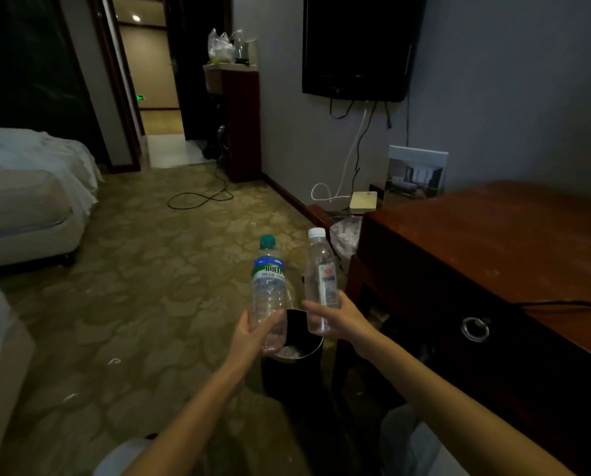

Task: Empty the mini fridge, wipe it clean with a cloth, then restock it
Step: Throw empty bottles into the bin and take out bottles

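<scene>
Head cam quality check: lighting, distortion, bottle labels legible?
Head view: dim room, only the corridor bright; wide-angle bends the door frame and desk; label sharp on the green-capped bottle in the left hand, soft on the white-capped bottle in the right hand; bin beneath nearly black.

The left hand (252,333) is holding the first bottle (268,290) just left of the second bottle (321,280), which the right hand (338,317) is holding. Both are hanging above a bin (297,383) that is standing on the carpet (149,286), just left of the desk (493,252) at the near right. A picture (417,173) is leaning on the wall (493,97) behind the desk, and a television (359,46) is hanging farther along it. A bed (29,201) is lying at the far left. A cabinet (242,125) is standing right of the far doorway (156,97), with bags (221,46) sitting on it.
</scene>
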{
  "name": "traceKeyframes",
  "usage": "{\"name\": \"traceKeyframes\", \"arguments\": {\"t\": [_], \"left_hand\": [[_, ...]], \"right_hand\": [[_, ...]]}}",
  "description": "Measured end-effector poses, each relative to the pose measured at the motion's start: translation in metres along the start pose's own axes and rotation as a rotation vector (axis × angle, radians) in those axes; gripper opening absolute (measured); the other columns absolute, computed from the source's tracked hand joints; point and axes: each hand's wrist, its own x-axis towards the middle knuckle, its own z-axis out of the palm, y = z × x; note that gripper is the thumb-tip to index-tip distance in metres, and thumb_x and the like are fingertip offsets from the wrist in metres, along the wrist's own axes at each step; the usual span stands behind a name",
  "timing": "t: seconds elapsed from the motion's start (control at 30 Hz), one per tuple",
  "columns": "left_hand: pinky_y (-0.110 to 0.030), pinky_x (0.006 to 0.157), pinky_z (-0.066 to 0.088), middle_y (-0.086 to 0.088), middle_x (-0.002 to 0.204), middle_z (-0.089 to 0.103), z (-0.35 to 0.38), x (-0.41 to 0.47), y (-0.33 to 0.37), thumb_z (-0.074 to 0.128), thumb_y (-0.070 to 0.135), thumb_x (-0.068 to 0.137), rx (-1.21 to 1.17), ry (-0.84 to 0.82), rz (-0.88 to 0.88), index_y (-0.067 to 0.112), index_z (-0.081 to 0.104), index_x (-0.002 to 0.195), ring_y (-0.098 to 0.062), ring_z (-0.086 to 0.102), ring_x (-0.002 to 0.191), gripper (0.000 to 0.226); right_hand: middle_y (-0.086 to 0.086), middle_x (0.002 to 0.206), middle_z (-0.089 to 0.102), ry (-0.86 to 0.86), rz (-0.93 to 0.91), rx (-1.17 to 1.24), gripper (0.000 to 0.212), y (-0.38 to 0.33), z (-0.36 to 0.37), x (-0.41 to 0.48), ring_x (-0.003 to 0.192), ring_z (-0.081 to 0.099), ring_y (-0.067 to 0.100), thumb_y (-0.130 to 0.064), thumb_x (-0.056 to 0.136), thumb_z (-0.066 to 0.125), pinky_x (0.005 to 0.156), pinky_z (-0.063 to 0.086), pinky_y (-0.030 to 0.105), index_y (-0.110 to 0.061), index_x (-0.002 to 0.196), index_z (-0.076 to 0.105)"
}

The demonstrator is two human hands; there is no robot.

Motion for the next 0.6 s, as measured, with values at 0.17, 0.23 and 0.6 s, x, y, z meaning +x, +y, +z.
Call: {"name": "traceKeyframes", "arguments": {"t": [0.17,0.23,0.6], "left_hand": [[-0.021,0.047,0.051,-0.016,0.121,0.063,-0.002,0.056,-0.038,0.071,0.028,0.083,0.018,0.083,-0.122,0.011,0.043,0.138,-0.027,0.066,0.089,0.064],[-0.023,0.044,0.052,-0.018,0.124,0.061,-0.005,0.076,-0.052,0.071,0.024,0.083,-0.018,0.12,-0.187,0.009,0.043,0.137,-0.031,0.064,0.092,0.063],[-0.029,0.063,0.051,-0.008,0.122,0.052,-0.039,0.187,-0.09,0.071,0.015,0.085,0.132,0.326,-0.272,0.008,0.044,0.135,-0.028,0.057,0.104,0.057]], "right_hand": [[-0.005,0.092,0.061,0.077,0.089,-0.021,0.031,0.035,-0.01,0.049,0.079,0.064,0.009,-0.016,0.085,0.073,0.066,0.057,0.025,-0.028,0.096,0.047],[-0.002,0.093,0.062,0.082,0.128,-0.045,0.031,0.051,-0.013,0.071,0.08,0.064,0.011,-0.019,0.083,0.075,0.068,0.056,0.028,-0.028,0.098,0.049],[0.006,0.109,0.06,0.248,0.307,-0.271,0.054,0.123,-0.03,0.198,0.1,0.062,0.024,-0.023,0.071,0.085,0.079,0.054,0.035,-0.011,0.114,0.053]]}}
